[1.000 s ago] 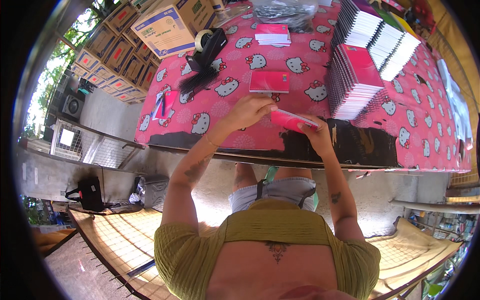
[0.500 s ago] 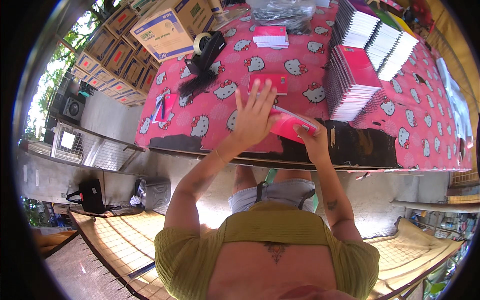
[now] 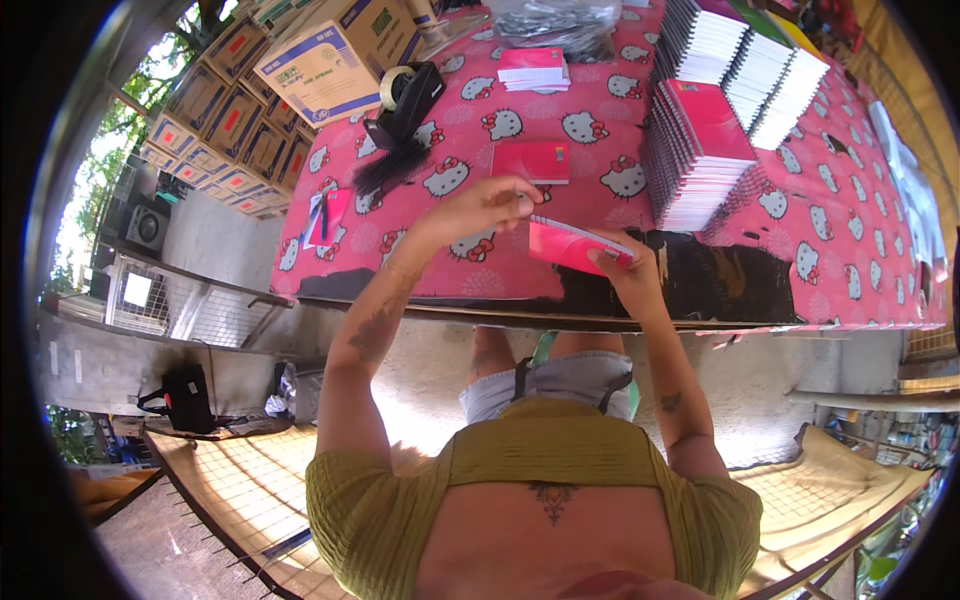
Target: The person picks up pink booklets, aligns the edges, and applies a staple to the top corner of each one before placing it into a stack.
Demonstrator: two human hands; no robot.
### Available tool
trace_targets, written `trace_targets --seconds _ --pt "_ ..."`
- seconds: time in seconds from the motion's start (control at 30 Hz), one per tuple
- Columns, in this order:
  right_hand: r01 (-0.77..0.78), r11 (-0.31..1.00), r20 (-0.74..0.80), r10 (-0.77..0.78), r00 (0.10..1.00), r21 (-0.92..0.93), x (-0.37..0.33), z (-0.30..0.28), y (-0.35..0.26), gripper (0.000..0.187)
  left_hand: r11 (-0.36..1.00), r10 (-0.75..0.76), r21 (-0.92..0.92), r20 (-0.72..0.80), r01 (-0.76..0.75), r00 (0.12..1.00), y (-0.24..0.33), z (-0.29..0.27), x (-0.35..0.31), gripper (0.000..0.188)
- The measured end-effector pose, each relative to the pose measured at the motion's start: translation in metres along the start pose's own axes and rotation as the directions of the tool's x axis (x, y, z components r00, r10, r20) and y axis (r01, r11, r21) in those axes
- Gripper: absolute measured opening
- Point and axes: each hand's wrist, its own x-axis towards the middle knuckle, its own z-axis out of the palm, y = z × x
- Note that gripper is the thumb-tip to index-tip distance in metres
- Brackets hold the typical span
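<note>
A small pink spiral notebook [image 3: 570,247] is tilted over the table's front edge, with my right hand [image 3: 632,278] closed on its right end, thumb on the cover. Its wire-bound edge faces away from me. By the notebook's left corner, my left hand [image 3: 488,210] is curled with thumb and fingertips pinched together; whatever may be between them is too small to make out. Just beyond it, another small pink notebook [image 3: 530,160] lies flat on the cloth. A short stack of small pink notebooks [image 3: 532,68] sits farther back.
Tall stacks of spiral notebooks [image 3: 700,150] stand on the right of the pink patterned tablecloth [image 3: 590,200]. At the left are a tape dispenser [image 3: 405,105], a pile of black wire coils [image 3: 390,168], a pen [image 3: 324,215] on a pink card, and a cardboard box [image 3: 340,60].
My left hand has gone from spread fingers to a pinch, drawing left and turning at the notebook's corner. My right hand keeps its hold on the notebook, which has barely shifted.
</note>
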Motion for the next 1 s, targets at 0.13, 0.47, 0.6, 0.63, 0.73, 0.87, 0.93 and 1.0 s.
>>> trace_targets --seconds 0.13,0.47,0.6,0.63,0.73,0.87,0.93,1.0 --pt "-0.029 0.999 0.007 0.029 1.0 0.027 -0.001 0.0 0.001 0.027 0.745 0.517 0.536 -0.087 -0.398 0.851 0.001 0.025 -0.008 0.019" --pt "-0.061 0.988 -0.12 0.078 0.99 0.139 -0.001 0.018 -0.016 0.028 0.139 0.671 0.978 -0.208 0.155 0.712 -0.005 0.089 -0.015 0.067" --pt "-0.083 0.989 -0.117 0.098 0.988 0.126 -0.002 0.018 -0.014 0.028 0.24 0.613 0.966 -0.228 0.097 0.756 -0.063 0.113 -0.022 0.082" --pt "-0.076 0.989 -0.091 0.087 0.992 0.124 -0.002 0.018 -0.014 0.028 0.21 0.653 0.966 -0.254 0.152 0.714 -0.041 0.103 -0.016 0.084" --pt "-0.162 0.983 -0.07 0.168 0.983 0.082 0.0 0.019 -0.023 0.027 0.083 0.692 0.969 -0.223 0.231 0.686 -0.012 0.087 -0.001 0.087" --pt "-0.064 0.991 -0.087 0.074 0.993 0.114 0.001 0.01 -0.02 0.022 0.211 0.708 0.976 -0.118 -0.049 0.697 -0.075 0.122 -0.02 0.081" --pt "-0.093 0.994 -0.02 0.094 0.995 0.05 0.0 0.014 -0.017 0.025 0.151 0.714 0.978 -0.206 0.14 0.67 -0.019 0.096 -0.004 0.084" --pt "-0.16 0.987 0.018 0.16 0.987 -0.01 -0.001 0.013 -0.018 0.024 0.113 0.663 0.976 -0.215 0.189 0.717 -0.012 0.099 -0.003 0.086"
